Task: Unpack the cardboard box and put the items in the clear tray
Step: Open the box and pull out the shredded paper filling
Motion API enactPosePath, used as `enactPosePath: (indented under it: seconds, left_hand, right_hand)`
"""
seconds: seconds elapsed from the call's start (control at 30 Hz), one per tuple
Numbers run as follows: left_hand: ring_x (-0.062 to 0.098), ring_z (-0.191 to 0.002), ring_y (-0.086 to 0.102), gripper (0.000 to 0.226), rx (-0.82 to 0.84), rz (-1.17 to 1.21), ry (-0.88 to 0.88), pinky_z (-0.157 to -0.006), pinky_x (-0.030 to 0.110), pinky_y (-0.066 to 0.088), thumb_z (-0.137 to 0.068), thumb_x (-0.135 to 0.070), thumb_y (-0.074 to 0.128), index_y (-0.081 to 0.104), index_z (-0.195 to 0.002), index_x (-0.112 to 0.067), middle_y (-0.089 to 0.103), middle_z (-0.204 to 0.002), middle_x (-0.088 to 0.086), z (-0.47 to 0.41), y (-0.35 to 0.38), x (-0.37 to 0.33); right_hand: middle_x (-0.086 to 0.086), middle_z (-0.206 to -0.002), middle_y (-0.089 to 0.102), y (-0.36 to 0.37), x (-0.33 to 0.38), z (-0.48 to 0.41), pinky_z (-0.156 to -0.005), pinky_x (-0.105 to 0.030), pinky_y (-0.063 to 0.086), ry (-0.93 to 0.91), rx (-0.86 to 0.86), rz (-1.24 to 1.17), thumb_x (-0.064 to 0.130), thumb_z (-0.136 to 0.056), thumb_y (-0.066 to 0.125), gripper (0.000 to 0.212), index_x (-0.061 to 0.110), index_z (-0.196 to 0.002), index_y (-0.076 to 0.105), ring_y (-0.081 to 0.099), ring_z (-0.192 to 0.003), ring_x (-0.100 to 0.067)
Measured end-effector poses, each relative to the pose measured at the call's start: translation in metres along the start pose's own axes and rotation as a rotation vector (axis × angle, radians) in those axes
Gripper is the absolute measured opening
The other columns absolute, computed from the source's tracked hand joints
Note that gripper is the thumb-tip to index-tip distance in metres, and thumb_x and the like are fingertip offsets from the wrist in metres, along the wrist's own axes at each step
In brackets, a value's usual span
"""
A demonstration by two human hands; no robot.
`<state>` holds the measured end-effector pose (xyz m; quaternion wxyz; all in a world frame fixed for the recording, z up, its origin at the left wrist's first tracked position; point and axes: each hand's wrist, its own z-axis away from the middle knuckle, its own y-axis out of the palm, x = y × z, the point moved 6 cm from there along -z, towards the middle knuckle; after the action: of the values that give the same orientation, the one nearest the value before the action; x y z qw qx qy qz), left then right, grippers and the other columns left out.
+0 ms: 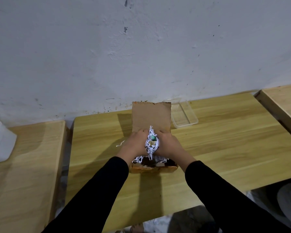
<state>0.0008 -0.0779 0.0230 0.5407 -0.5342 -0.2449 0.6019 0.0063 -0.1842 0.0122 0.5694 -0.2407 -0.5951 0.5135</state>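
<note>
An open cardboard box (154, 169) sits mid-table with its lid (151, 115) standing up at the back. My left hand (133, 144) and my right hand (168, 144) are pressed together over the box, clasping a bundle of white shredded paper (151, 145) between them. Something green and labelled shows inside the bundle; I cannot tell what it is. More shreds and dark contents lie in the box beneath my wrists. The clear tray (185, 122) stands to the right of the lid, near the wall, with nothing visible in it.
A white plastic jug (0, 142) with a yellow label stands on the separate table at the left. A gap divides that table from mine. Another wooden table (282, 105) abuts at the right. One stray paper strip (120, 144) lies left of the box.
</note>
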Motion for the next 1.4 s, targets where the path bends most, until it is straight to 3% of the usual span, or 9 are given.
enactPosePath:
  seconds: [0.13, 0.37, 0.63, 0.77, 0.87, 1.0, 1.23, 1.4]
  left_hand:
    - [0.031, -0.111, 0.053, 0.084, -0.009, -0.005, 0.002, -0.092, 0.042, 0.048, -0.059, -0.026, 0.085, 0.040, -0.129, -0.012, 0.052, -0.123, 0.011, -0.003, -0.008, -0.007]
    - [0.030, -0.106, 0.056, 0.083, -0.075, 0.012, 0.129, -0.085, 0.040, 0.050, -0.057, -0.029, 0.085, 0.042, -0.127, -0.015, 0.055, -0.120, 0.008, -0.029, -0.041, -0.071]
    - [0.030, -0.103, 0.057, 0.076, -0.038, 0.042, 0.262, -0.079, 0.036, 0.048, -0.059, -0.022, 0.083, 0.044, -0.123, -0.012, 0.054, -0.116, 0.010, -0.084, -0.021, -0.198]
    - [0.028, -0.108, 0.055, 0.083, 0.054, 0.050, 0.290, -0.088, 0.040, 0.049, -0.053, -0.035, 0.084, 0.044, -0.124, -0.019, 0.054, -0.118, 0.006, -0.110, 0.039, -0.246]
    - [0.029, -0.113, 0.049, 0.091, 0.144, 0.034, 0.260, -0.093, 0.045, 0.046, -0.055, -0.037, 0.086, 0.039, -0.129, -0.017, 0.048, -0.122, 0.008, -0.124, 0.083, -0.258]
    - [0.029, -0.120, 0.041, 0.090, 0.186, -0.014, 0.208, -0.095, 0.041, 0.041, -0.064, -0.035, 0.082, 0.033, -0.135, -0.013, 0.042, -0.130, 0.009, -0.135, 0.116, -0.255]
    - [0.027, -0.131, 0.032, 0.103, 0.233, -0.042, 0.121, -0.106, 0.043, 0.033, -0.068, -0.035, 0.079, 0.014, -0.147, -0.018, 0.029, -0.147, 0.004, -0.130, 0.126, -0.227]
    - [0.026, -0.126, 0.037, 0.098, 0.255, -0.041, 0.121, -0.101, 0.043, 0.040, -0.069, -0.036, 0.078, 0.020, -0.146, -0.020, 0.034, -0.140, 0.003, -0.125, 0.116, -0.223]
  right_hand:
    - [-0.008, -0.104, 0.058, -0.016, -0.001, 0.001, -0.077, -0.039, 0.051, 0.017, 0.028, 0.060, 0.039, -0.064, 0.072, 0.061, 0.022, -0.117, 0.049, 0.061, -0.096, -0.033]
    - [-0.007, -0.106, 0.058, -0.091, -0.033, 0.012, -0.078, -0.038, 0.051, 0.056, -0.020, 0.151, 0.036, -0.060, 0.077, 0.077, 0.021, -0.127, 0.043, 0.058, -0.096, -0.029]
    - [-0.007, -0.101, 0.058, -0.154, -0.152, 0.048, -0.077, -0.040, 0.052, 0.183, -0.068, 0.135, 0.035, -0.055, 0.077, 0.072, 0.021, -0.119, 0.049, 0.058, -0.094, -0.030]
    - [-0.002, -0.105, 0.060, -0.134, -0.225, 0.071, -0.080, -0.042, 0.052, 0.258, 0.000, 0.077, 0.055, -0.050, 0.065, 0.076, 0.030, -0.119, 0.046, 0.057, -0.099, -0.028]
    - [-0.003, -0.107, 0.059, -0.109, -0.263, 0.081, -0.081, -0.041, 0.052, 0.279, 0.058, 0.049, 0.058, -0.050, 0.064, 0.077, 0.029, -0.119, 0.045, 0.057, -0.100, -0.030]
    - [-0.010, -0.115, 0.053, -0.086, -0.285, 0.084, -0.085, -0.041, 0.048, 0.269, 0.065, 0.036, 0.042, -0.060, 0.076, 0.080, 0.021, -0.128, 0.040, 0.054, -0.106, -0.034]
    - [-0.010, -0.124, 0.046, -0.061, -0.281, 0.074, -0.096, -0.044, 0.043, 0.216, 0.109, -0.084, 0.038, -0.063, 0.077, 0.085, 0.024, -0.136, 0.035, 0.045, -0.116, -0.033]
    - [-0.011, -0.128, 0.043, -0.068, -0.280, 0.076, -0.100, -0.044, 0.042, 0.194, 0.137, -0.159, 0.029, -0.062, 0.079, 0.086, 0.022, -0.137, 0.036, 0.043, -0.120, -0.031]
